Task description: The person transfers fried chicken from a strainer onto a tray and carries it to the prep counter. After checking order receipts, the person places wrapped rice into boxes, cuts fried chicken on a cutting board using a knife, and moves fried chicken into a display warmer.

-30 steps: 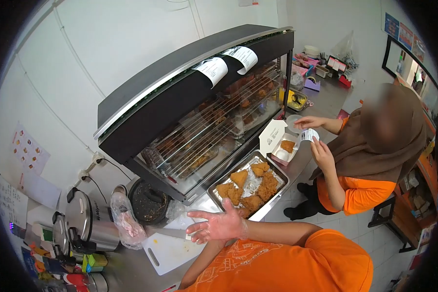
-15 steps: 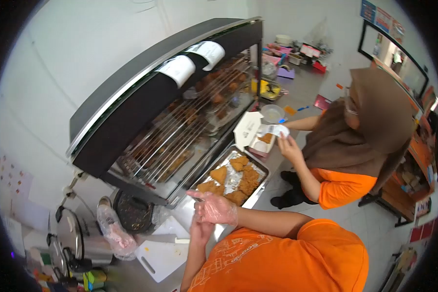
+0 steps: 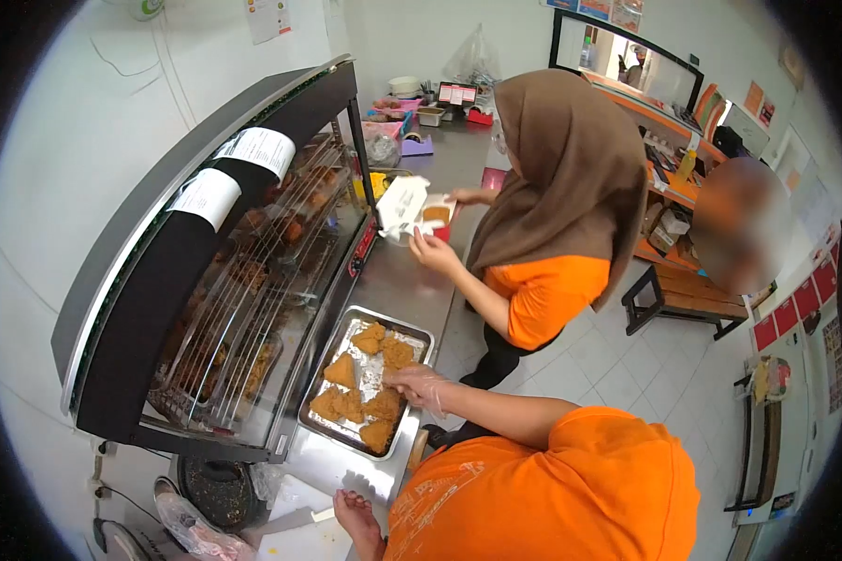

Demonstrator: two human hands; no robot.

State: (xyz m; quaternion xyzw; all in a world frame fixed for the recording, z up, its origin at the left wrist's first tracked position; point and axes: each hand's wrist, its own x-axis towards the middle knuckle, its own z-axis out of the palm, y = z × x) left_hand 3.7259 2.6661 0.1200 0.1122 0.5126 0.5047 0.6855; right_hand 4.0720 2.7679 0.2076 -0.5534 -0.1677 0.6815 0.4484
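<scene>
My right hand, in a clear plastic glove, reaches over the right side of a metal tray. Its fingers are together on a breaded, golden fried chicken piece; the thumb is mostly hidden. Several more fried pieces, among them a triangular one, lie around it on the shiny tray bottom. My left hand is bare, its fingers curled with nothing visible in them. Beside it, a knife with a pale handle lies on a white cutting board.
A glass display warmer with fried food on racks stands left of the steel counter. Across the counter, a co-worker in a brown headscarf holds an open white box with food in it. A dark round lid lies at lower left.
My gloved right hand has left my left hand and moved onto the chicken in the tray. My left hand stays low by the board. The view has turned right; the co-worker's box is farther from the tray.
</scene>
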